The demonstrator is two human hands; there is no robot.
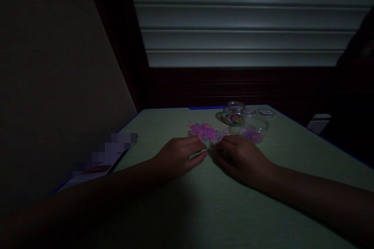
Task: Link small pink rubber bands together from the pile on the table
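Observation:
My left hand (182, 155) is closed in a loose pinch, thumb and fingertips nearly together at the near edge of a pile of small, thin pink and purple pieces (206, 132), perhaps tiny rubber bands. Facing it, my right hand (241, 155) has its fingers curled inward, their tips almost meeting those of the left. Whatever lies between the fingertips is too small and dark to make out. Just behind my right hand stands an open clear tub (255, 128) with more pink pieces at its bottom.
A clear jar (234, 113) of multicoloured hair ties stands at the back of the pale green table (216, 206). Right of it lies a clear lid (265, 113). Papers or a booklet (102, 161) lie along the left edge, by the wall. The room is dim.

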